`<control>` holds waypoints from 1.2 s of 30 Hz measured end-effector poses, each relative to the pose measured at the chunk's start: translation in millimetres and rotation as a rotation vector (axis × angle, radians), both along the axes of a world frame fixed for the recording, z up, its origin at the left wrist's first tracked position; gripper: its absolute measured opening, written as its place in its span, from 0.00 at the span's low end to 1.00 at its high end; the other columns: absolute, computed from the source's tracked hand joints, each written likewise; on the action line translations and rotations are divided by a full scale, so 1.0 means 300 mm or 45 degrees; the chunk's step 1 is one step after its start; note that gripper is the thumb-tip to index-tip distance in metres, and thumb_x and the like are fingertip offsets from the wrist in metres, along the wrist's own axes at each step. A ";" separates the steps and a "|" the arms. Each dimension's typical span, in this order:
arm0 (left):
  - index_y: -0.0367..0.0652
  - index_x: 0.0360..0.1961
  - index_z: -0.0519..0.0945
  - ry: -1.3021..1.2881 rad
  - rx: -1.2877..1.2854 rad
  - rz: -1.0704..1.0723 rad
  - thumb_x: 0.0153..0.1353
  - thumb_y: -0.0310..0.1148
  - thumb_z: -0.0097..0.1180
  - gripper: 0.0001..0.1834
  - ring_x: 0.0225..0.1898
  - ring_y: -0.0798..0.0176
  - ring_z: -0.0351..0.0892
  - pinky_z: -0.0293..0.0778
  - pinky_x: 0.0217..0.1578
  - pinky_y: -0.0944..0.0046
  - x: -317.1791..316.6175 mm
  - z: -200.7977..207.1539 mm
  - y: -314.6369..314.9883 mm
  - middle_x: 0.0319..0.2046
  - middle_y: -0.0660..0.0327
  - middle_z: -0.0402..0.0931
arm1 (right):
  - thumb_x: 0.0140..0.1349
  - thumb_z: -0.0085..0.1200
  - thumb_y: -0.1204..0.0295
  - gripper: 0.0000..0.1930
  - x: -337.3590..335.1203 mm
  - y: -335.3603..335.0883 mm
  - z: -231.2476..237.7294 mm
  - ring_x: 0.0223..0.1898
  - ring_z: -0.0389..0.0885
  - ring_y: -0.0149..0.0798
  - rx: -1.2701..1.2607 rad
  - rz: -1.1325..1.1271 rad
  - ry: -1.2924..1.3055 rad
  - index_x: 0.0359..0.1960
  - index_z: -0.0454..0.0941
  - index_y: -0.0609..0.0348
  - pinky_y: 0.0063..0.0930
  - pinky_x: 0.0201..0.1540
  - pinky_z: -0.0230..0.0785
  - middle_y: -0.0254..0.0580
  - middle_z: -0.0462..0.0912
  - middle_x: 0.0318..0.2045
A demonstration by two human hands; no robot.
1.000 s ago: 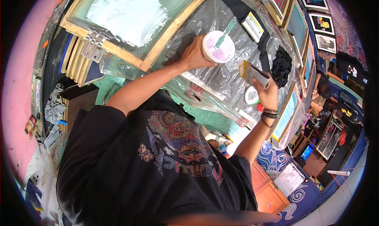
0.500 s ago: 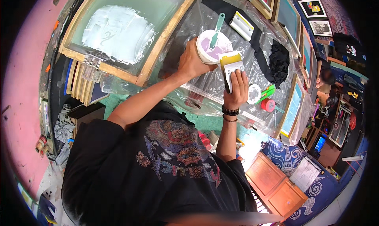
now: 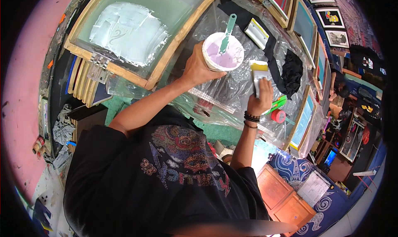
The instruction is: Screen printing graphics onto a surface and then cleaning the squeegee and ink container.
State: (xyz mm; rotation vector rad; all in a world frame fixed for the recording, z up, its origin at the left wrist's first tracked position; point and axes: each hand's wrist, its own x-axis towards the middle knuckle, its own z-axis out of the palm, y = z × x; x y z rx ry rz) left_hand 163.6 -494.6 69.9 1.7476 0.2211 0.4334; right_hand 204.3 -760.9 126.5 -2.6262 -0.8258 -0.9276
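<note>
My left hand (image 3: 196, 66) is wrapped round the side of a white tub (image 3: 213, 66) with pale lilac ink inside. A green spatula (image 3: 228, 30) leans in the ink, its handle sticking up past the far rim. To the right, my right hand (image 3: 261, 97) grips a small squeegee (image 3: 260, 73) with a metal holder and a yellow blade that has white ink along its edge. The squeegee is apart from the tub, over the plastic-covered table (image 3: 244, 88). At the left, a wood-framed printing screen (image 3: 166, 67) carries a broad patch of white ink (image 3: 124, 32).
Another squeegee (image 3: 257, 34) lies on black cloth (image 3: 236, 9) at the far side. A crumpled black cloth (image 3: 292, 73), a green tool (image 3: 282, 101) and a red-lidded jar (image 3: 278, 116) are to the right. More framed screens (image 3: 304, 117) line the table's right edge.
My right hand has carried the squeegee from the tub's right rim away to the right. My left hand keeps its hold on the tub, which has shifted slightly left.
</note>
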 end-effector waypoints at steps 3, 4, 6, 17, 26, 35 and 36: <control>0.32 0.69 0.57 -0.034 0.025 -0.025 0.36 0.43 0.86 0.64 0.64 0.50 0.72 0.69 0.64 0.53 0.002 -0.009 0.025 0.61 0.46 0.69 | 0.63 0.64 0.79 0.16 0.027 -0.034 0.059 0.49 0.84 0.43 0.542 -0.179 0.378 0.53 0.80 0.64 0.37 0.57 0.74 0.49 0.86 0.49; 0.32 0.69 0.57 -0.024 0.038 -0.048 0.36 0.43 0.86 0.64 0.64 0.50 0.72 0.69 0.64 0.53 0.002 -0.009 0.030 0.60 0.47 0.69 | 0.66 0.63 0.77 0.17 0.038 -0.020 0.104 0.48 0.83 0.39 0.815 -0.089 0.495 0.54 0.76 0.65 0.35 0.56 0.73 0.47 0.85 0.48; 0.33 0.69 0.59 -0.058 -0.003 -0.079 0.35 0.44 0.86 0.63 0.64 0.47 0.72 0.70 0.63 0.52 0.005 -0.027 0.044 0.60 0.46 0.68 | 0.70 0.62 0.73 0.20 0.084 -0.012 0.177 0.48 0.80 0.33 1.128 0.028 0.715 0.57 0.68 0.66 0.30 0.55 0.73 0.47 0.83 0.49; 0.31 0.70 0.59 0.004 -0.124 -0.344 0.35 0.47 0.85 0.65 0.65 0.44 0.71 0.68 0.65 0.52 -0.012 0.012 0.035 0.62 0.42 0.69 | 0.77 0.51 0.63 0.19 0.231 0.145 0.086 0.52 0.83 0.36 1.858 0.313 1.412 0.62 0.71 0.61 0.32 0.54 0.78 0.39 0.82 0.53; 0.34 0.68 0.61 0.010 -0.085 -0.332 0.37 0.45 0.86 0.61 0.66 0.51 0.71 0.67 0.65 0.53 -0.027 0.007 0.064 0.62 0.46 0.70 | 0.76 0.50 0.60 0.25 0.217 0.137 0.022 0.62 0.77 0.42 1.664 0.384 1.597 0.67 0.67 0.64 0.40 0.66 0.69 0.44 0.77 0.62; 0.33 0.68 0.62 0.025 -0.025 -0.259 0.36 0.45 0.85 0.61 0.64 0.49 0.74 0.69 0.64 0.54 -0.029 0.024 0.070 0.60 0.45 0.72 | 0.76 0.50 0.65 0.22 0.185 0.079 0.025 0.59 0.80 0.39 1.505 0.308 1.665 0.65 0.70 0.66 0.35 0.64 0.69 0.43 0.80 0.59; 0.33 0.68 0.61 0.040 -0.020 -0.269 0.36 0.45 0.85 0.61 0.64 0.49 0.73 0.69 0.64 0.54 -0.029 0.017 0.069 0.60 0.44 0.72 | 0.75 0.50 0.67 0.22 0.179 0.071 0.025 0.58 0.80 0.39 1.501 0.258 1.685 0.65 0.71 0.66 0.35 0.63 0.70 0.43 0.81 0.58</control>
